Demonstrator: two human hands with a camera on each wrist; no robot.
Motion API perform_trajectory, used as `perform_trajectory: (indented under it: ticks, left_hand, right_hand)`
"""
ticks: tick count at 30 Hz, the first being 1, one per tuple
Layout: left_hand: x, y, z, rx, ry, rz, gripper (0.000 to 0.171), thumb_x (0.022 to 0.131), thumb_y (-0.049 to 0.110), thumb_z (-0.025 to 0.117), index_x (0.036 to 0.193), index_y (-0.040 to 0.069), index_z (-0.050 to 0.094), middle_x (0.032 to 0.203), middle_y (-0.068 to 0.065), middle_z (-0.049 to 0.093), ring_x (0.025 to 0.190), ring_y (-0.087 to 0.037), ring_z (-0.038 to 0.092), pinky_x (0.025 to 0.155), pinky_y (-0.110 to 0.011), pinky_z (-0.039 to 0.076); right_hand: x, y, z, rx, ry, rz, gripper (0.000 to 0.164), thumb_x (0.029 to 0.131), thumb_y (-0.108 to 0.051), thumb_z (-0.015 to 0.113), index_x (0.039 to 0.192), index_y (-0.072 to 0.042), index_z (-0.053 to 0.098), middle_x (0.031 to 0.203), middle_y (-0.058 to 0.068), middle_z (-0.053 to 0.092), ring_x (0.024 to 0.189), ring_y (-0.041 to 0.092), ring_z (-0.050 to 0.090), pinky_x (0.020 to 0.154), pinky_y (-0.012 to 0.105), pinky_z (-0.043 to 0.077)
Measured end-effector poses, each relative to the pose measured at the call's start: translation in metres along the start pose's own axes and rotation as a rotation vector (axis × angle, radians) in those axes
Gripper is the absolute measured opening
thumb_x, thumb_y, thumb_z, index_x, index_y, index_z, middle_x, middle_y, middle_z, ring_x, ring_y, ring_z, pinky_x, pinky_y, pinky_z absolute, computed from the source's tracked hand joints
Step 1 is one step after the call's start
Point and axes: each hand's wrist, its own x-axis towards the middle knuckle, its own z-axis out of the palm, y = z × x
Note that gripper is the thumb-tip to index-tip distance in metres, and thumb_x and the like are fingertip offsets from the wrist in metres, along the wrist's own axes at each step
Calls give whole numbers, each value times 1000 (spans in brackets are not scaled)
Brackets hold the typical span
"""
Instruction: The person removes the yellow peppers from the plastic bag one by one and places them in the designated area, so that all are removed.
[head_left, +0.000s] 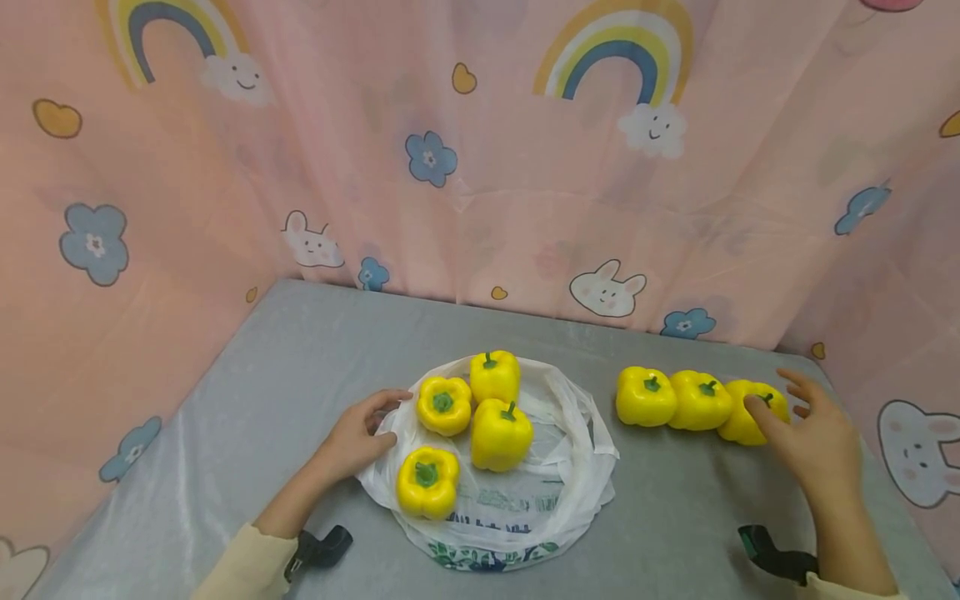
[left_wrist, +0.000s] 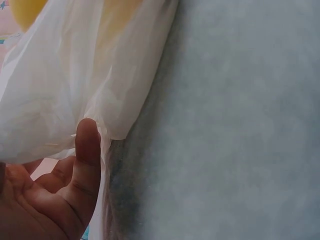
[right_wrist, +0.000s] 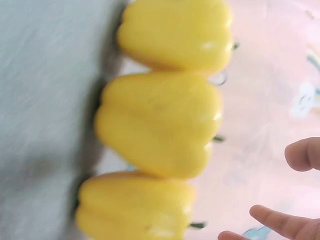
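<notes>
A white plastic bag (head_left: 588, 454) with green and blue print sits open on the table, its rim rolled outward. Several yellow bell peppers (head_left: 501, 437) with green stems are inside it. At its left rim, my left hand (head_left: 358, 435) pinches the plastic; in the left wrist view the thumb (left_wrist: 88, 142) lies against the gathered bag. To the right of the bag, three more yellow bell peppers (head_left: 700, 400) form a touching row. My right hand (head_left: 825, 442) hovers by the rightmost one, fingers spread. The right wrist view shows its fingers (right_wrist: 282, 220) apart from the peppers.
A grey cloth covers the table (head_left: 225, 400). Pink patterned curtains (head_left: 510, 217) hang along its back and both sides. Black wrist mounts (head_left: 322, 550) are on both forearms, close above the table.
</notes>
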Motion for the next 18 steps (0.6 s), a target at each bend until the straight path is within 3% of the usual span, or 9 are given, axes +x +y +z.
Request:
perform_trajectory:
  ticks: [5,8,11,12,15,18]
  left_hand:
    - [0,2,-1,-9,-10,5,54,79,-2,59,129,17,57,130,-18,58,75,-17,57,64,-28,49]
    - [0,3,-2,-6,-13,5,54,79,-2,59,130,17,57,130,-17,58,72,-17,55,63,-27,48]
    - [1,2,-1,2,-10,18,54,79,-2,58,130,16,57,129,-18,58,72,-17,54,63,-27,48]
    - [1,1,-1,4,-8,21,54,79,-2,58,129,16,57,128,-18,59,72,-16,55,64,-27,48]
    - [1,1,-1,9,-3,32,54,78,-2,58,129,16,57,128,-18,59,73,-16,55,65,-27,48]
    - [0,1,-1,8,-1,32,54,79,-3,59,129,16,57,128,-17,59,73,-16,55,65,-26,48]
  right_hand:
    - [-14,-22,-4,66,30,-46,70,92,-44,55,150,-12,32,145,30,40,121,55,44,86,64,45]
    - [-22,-33,-4,150,66,-120,63,92,-38,59,146,-13,39,140,29,47,118,54,49,74,33,56]
    - [-29,-45,-1,232,92,-184,56,91,-30,62,142,-13,46,135,27,53,116,50,53,61,4,42]
    - [-31,-48,0,254,100,-200,54,91,-29,63,140,-13,48,134,25,55,114,45,55,59,-1,33]
    - [-38,-61,7,317,120,-244,49,89,-24,66,136,-15,54,131,20,59,106,15,63,67,-2,36]
    - [-45,-72,14,363,120,-277,46,88,-23,67,133,-16,57,129,16,61,94,-13,52,74,-1,37]
